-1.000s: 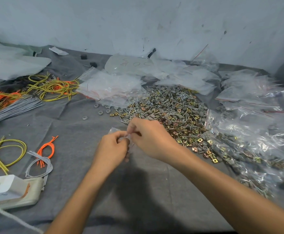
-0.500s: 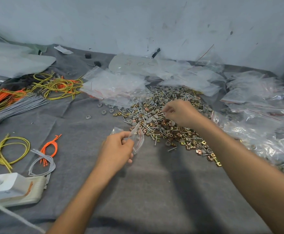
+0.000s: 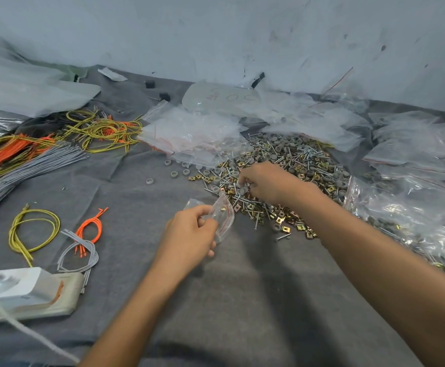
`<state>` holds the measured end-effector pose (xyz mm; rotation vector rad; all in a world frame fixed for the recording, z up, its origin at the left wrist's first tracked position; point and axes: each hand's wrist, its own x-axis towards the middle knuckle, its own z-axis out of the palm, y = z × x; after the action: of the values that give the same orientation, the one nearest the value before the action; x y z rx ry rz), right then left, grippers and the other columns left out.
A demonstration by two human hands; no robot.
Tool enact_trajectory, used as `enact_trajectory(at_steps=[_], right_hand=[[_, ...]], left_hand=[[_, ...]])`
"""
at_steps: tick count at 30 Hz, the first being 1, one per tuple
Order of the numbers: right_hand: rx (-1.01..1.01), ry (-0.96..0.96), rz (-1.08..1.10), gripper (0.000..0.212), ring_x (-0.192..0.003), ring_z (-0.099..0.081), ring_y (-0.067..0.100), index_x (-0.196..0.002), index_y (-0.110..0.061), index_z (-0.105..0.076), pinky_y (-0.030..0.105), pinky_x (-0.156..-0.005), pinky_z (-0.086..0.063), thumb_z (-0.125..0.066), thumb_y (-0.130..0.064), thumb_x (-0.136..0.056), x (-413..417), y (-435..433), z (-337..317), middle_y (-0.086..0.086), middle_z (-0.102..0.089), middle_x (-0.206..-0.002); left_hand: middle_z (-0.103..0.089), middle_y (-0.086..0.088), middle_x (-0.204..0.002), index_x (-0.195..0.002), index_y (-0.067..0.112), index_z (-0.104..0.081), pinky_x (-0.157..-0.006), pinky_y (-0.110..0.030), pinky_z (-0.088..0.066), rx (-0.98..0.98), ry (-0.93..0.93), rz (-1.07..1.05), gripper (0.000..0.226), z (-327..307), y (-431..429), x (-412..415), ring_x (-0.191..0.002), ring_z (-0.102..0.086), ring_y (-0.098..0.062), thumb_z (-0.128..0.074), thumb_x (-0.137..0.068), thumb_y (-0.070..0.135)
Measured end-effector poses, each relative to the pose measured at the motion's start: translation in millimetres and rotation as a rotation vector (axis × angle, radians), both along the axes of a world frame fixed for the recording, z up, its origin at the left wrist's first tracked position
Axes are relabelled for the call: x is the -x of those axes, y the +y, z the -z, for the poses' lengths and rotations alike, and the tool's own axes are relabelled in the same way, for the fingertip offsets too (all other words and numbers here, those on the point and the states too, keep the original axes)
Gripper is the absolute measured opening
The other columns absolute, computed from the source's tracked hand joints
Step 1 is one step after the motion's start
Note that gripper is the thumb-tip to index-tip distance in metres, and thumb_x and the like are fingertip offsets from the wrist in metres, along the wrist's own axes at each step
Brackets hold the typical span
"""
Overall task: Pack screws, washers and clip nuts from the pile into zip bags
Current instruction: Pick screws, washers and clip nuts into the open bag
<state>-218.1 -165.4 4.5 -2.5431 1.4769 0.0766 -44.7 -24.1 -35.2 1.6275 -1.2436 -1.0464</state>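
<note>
- Pile of screws, washers and clip nuts (image 3: 295, 165): heaped on grey cloth (image 3: 242, 300), centre right, just beyond the hands.
- Zip bag (image 3: 225, 217): small, clear, marked with a red line near the mouth; held just beside the pile's near edge, mouth gaping toward the pile.
- Left hand (image 3: 189, 234): bag is pinched between thumb and curled fingers.
- Right hand (image 3: 266, 182): laid on the pile's near-left part, fingers curled down among the pieces; whether anything is pinched cannot be told.
- Filled bags (image 3: 414, 221): heaped right of the pile.
- Empty bags (image 3: 189, 133): stacked behind the pile.
</note>
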Motion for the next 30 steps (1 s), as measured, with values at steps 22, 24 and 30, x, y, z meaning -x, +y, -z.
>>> enact_trajectory(at_steps=[22, 24, 30], right_hand=[[-0.217, -0.680, 0.144, 0.026, -0.071, -0.071, 0.009, -0.103, -0.032, -0.072, 0.020, -0.060, -0.055, -0.061, -0.010, -0.094, 34.1, 41.6, -21.0, 0.002, -0.071, -0.084], [-0.097, -0.531, 0.159, 0.024, -0.053, -0.059, -0.003, -0.100, -0.032, -0.074, 0.013, -0.047, -0.040, -0.060, -0.013, -0.095, 30.9, 32.7, -17.4, -0.001, -0.070, -0.084], [-0.043, -0.212, 0.131, 0.008, -0.053, -0.058, -0.002, -0.093, -0.020, -0.076, 0.020, -0.058, -0.045, -0.074, -0.028, -0.091, 3.6, 8.2, -1.8, -0.009, -0.070, -0.096]], left_hand=[[-0.066, 0.003, -0.057, -0.076, 0.070, -0.061, -0.064, -0.046, -0.062, -0.009, -0.035, 0.014, 0.039, -1.4, 2.6, 8.4, -0.048, -0.066, -0.014, -0.048, -0.071, 0.033], [-0.067, 0.002, -0.058, -0.076, 0.070, -0.061, -0.064, -0.046, -0.062, -0.010, -0.038, 0.014, 0.040, -1.8, 3.6, 8.3, -0.049, -0.066, -0.015, -0.048, -0.072, 0.033], [-0.067, 0.003, -0.058, -0.078, 0.071, -0.061, -0.062, -0.044, -0.063, -0.007, -0.041, 0.008, 0.041, -2.8, 3.8, 6.7, -0.050, -0.067, -0.013, -0.047, -0.071, 0.033]])
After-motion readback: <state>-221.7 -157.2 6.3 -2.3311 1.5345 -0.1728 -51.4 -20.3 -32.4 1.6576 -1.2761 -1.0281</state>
